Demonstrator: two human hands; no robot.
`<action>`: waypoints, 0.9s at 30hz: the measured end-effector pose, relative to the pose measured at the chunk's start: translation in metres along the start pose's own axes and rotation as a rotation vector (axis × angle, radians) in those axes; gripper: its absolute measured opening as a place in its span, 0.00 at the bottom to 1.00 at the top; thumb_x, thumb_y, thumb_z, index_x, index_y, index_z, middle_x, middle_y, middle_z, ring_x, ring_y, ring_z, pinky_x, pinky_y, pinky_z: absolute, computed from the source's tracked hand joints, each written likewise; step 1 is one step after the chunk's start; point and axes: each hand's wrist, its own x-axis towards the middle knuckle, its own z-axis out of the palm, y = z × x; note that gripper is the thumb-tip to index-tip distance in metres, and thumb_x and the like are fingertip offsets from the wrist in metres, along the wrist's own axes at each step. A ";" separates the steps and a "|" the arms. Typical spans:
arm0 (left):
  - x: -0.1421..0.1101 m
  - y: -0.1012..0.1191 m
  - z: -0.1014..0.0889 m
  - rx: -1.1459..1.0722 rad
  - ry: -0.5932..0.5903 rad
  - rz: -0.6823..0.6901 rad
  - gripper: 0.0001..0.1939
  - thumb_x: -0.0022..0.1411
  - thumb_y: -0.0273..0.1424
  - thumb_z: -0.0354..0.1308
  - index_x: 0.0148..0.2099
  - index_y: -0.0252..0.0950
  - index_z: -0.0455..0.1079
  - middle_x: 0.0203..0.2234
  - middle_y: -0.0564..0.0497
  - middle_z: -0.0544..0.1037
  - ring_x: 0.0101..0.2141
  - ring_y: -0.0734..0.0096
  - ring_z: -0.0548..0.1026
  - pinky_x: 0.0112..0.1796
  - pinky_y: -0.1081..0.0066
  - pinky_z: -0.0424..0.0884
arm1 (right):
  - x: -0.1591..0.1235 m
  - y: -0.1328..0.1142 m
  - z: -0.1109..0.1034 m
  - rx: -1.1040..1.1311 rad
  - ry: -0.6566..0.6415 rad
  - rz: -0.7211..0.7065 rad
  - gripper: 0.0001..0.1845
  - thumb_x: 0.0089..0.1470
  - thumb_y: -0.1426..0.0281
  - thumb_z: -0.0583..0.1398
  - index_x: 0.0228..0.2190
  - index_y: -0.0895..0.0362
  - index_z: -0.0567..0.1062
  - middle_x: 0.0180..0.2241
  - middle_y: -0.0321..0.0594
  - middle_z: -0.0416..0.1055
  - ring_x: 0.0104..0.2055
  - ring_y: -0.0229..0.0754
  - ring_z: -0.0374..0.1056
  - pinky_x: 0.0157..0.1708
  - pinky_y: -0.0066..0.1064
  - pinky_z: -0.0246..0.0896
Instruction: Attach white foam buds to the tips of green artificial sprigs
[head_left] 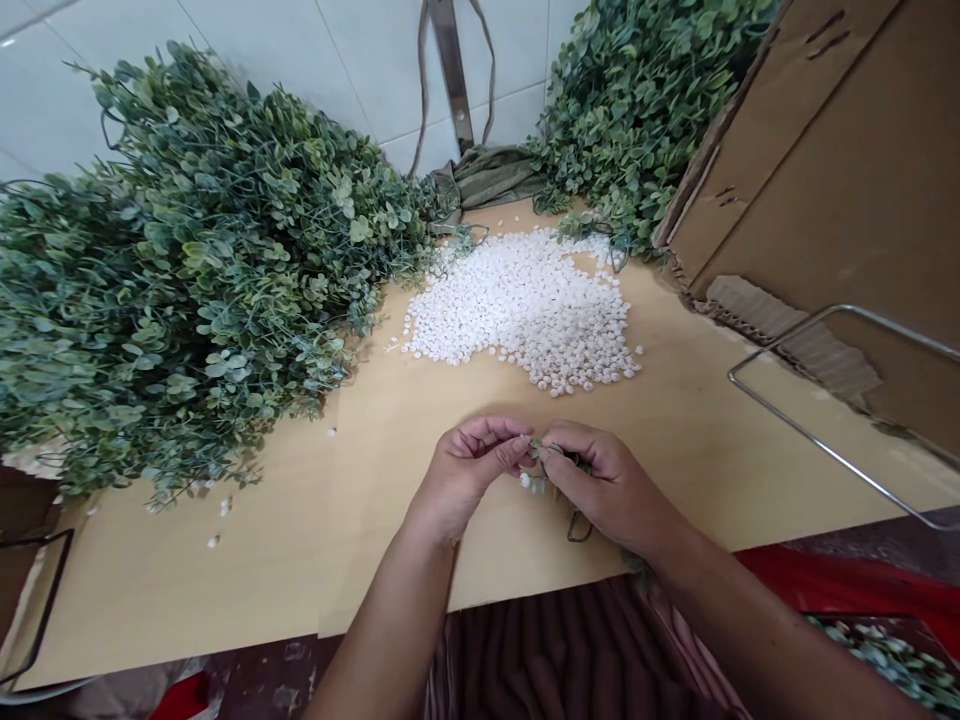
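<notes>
My left hand [466, 468] and my right hand [600, 482] meet over the near part of the wooden table [375, 470], fingertips pinched together. Between them is a small green plastic sprig [538, 447], and a little white bead [525, 481] sits just under the fingertips. A dark green stem loop [579, 527] hangs below my right hand. Both hands are closed on the sprig. Further back lies a heap of small white beads [525, 305].
A big pile of artificial green foliage [180, 280] covers the table's left side, another pile [637, 100] stands at the back right. A cardboard box [832, 190] and a metal wire frame [832, 440] fill the right. Loose beads [223, 506] lie near the left pile.
</notes>
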 end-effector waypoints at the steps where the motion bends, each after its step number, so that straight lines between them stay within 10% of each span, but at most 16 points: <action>1: 0.000 0.000 0.000 0.007 -0.001 -0.004 0.11 0.40 0.31 0.69 0.31 0.35 0.77 0.19 0.54 0.77 0.22 0.78 0.72 0.26 0.77 0.66 | 0.000 0.000 0.000 0.000 -0.003 0.002 0.15 0.50 0.72 0.50 0.15 0.56 0.56 0.17 0.31 0.53 0.22 0.34 0.52 0.22 0.27 0.49; 27: 0.000 -0.004 0.000 0.019 0.018 0.006 0.10 0.37 0.31 0.71 0.28 0.36 0.78 0.19 0.52 0.78 0.22 0.77 0.71 0.28 0.75 0.68 | -0.001 -0.001 -0.002 0.029 0.003 0.020 0.14 0.50 0.71 0.51 0.15 0.56 0.61 0.17 0.31 0.56 0.22 0.34 0.53 0.22 0.27 0.51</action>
